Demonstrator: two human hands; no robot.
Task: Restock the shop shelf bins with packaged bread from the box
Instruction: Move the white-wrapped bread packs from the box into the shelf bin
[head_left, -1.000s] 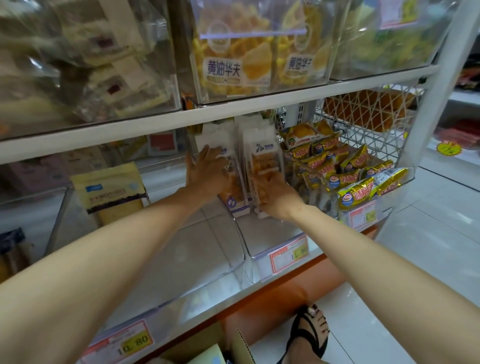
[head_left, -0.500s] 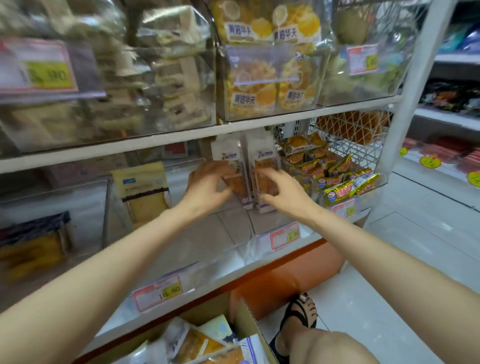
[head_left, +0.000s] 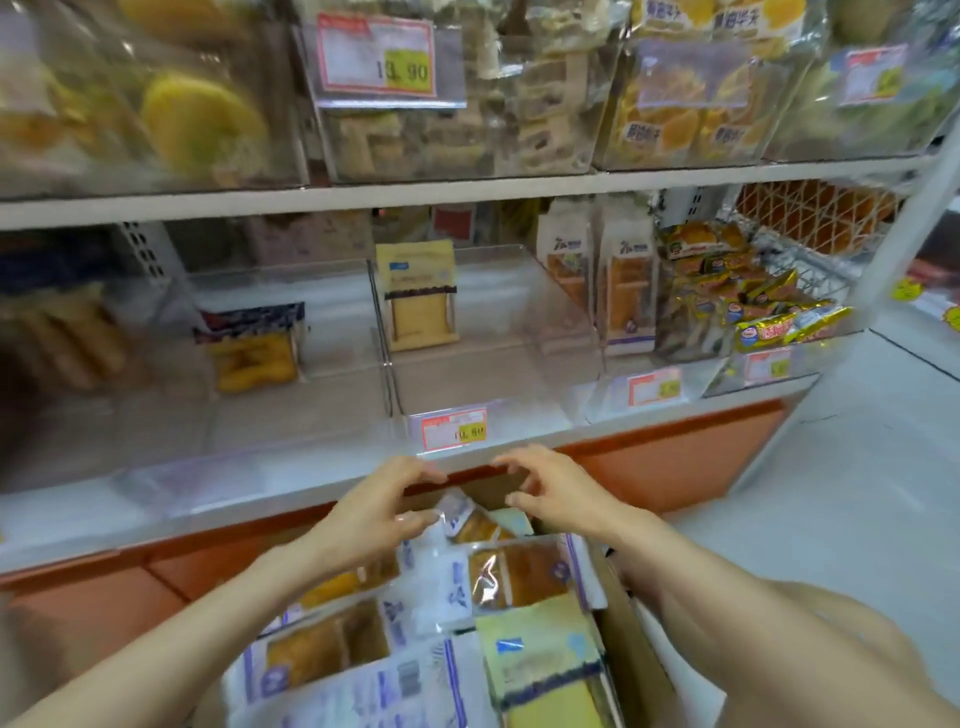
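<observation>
An open cardboard box (head_left: 636, 649) at the bottom holds several bread packs, among them a white-and-purple pack (head_left: 519, 571) and a yellow pack (head_left: 540, 670). My left hand (head_left: 382, 506) and my right hand (head_left: 553, 488) hover side by side over the box's far end with fingers loosely curled and nothing in them. My left thumb is close to the corner of a small clear pack (head_left: 460, 514). On the lower shelf, two white packs (head_left: 626, 291) stand upright in a clear bin (head_left: 597, 384). A lone yellow pack (head_left: 418, 296) stands in the middle bin (head_left: 395, 374).
A dark-blue-topped pack (head_left: 249, 343) sits in the left bin. Gold-wrapped snacks (head_left: 753, 312) fill the right bin under a wire basket (head_left: 810, 218). Full clear bins line the upper shelf (head_left: 467, 195). The orange shelf base (head_left: 675, 457) meets white floor (head_left: 857, 467) at right.
Both hands have let go of the white packs in the shelf bin and dropped down over the box. The view has tilted down and swung left.
</observation>
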